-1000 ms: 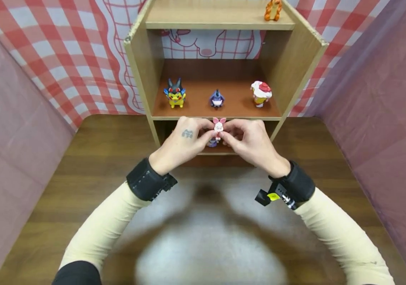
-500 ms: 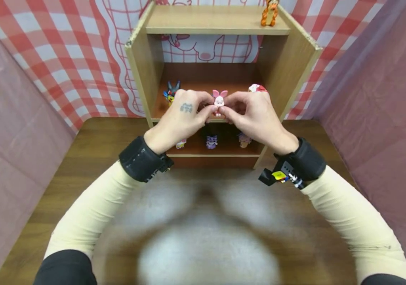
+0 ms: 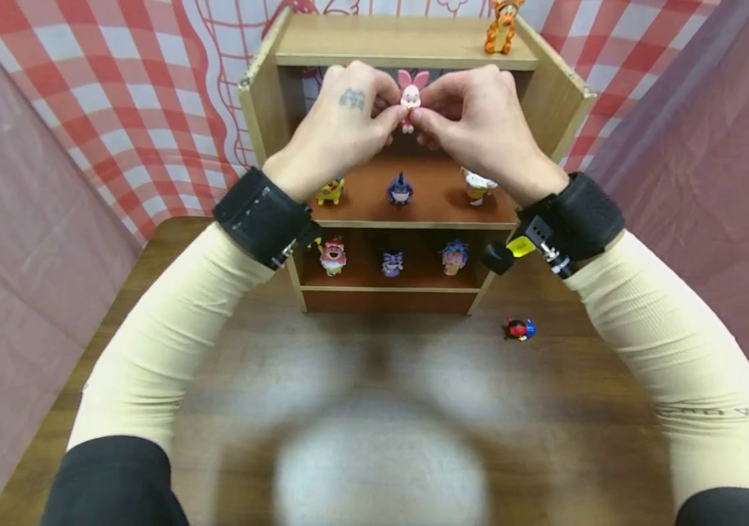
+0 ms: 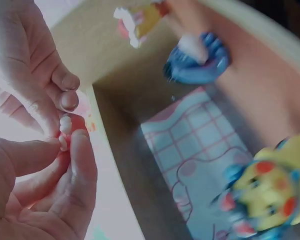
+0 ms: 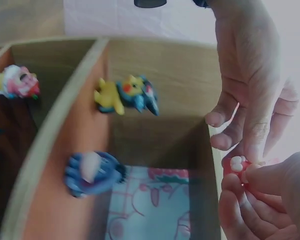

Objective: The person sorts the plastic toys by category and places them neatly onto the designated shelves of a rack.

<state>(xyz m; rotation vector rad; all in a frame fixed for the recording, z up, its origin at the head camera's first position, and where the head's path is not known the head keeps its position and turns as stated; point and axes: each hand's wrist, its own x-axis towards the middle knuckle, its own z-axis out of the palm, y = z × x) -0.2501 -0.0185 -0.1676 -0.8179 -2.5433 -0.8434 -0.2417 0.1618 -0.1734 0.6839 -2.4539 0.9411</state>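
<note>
A small pink-eared piglet figurine (image 3: 410,96) with a red body is held upright between both hands, in front of the upper opening of a wooden shelf unit (image 3: 400,58). My left hand (image 3: 351,109) pinches one side with thumb and fingers. On the opposite side my right hand (image 3: 479,120) pinches it the same way. From below, the left wrist view shows the figurine's white feet (image 4: 65,125) between the fingertips. In the right wrist view its red body (image 5: 242,167) shows, partly hidden by the fingers.
An orange tiger figurine (image 3: 500,29) stands on the top board at right. The middle shelf bears a yellow figurine (image 3: 330,191), a blue-purple donkey (image 3: 400,190) and a white-topped figurine (image 3: 478,186). Below stand a pink bear (image 3: 332,256) and others. A red-and-blue toy (image 3: 520,329) lies on the wooden surface.
Both hands have risen with the piglet figurine, from the lower shelf level past the middle shelf to just under the top board. The lower shelf's figurines have come into sight.
</note>
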